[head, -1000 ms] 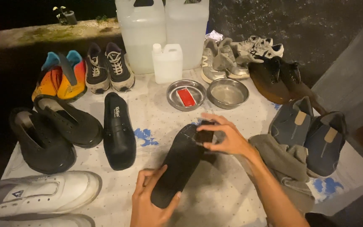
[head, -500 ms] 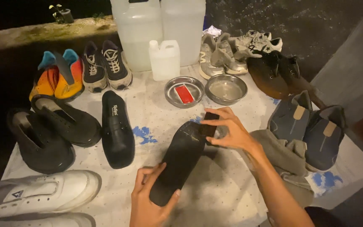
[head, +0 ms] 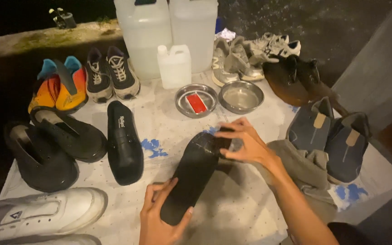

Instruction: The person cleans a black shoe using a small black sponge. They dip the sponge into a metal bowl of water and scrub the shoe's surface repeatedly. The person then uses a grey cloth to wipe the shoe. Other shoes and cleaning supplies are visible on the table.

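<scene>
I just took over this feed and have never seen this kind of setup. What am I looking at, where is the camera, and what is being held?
There is no machine: a person works with bare hands, filmed by one camera on their head looking down. The left hand grips the near end of a black shoe, turned sole-up; the right hand presses on its far end. Around it on the cloth-covered table lie other shoes, two metal bowls, one with a red block, a small jug, two big jugs behind, and a rag.
</scene>
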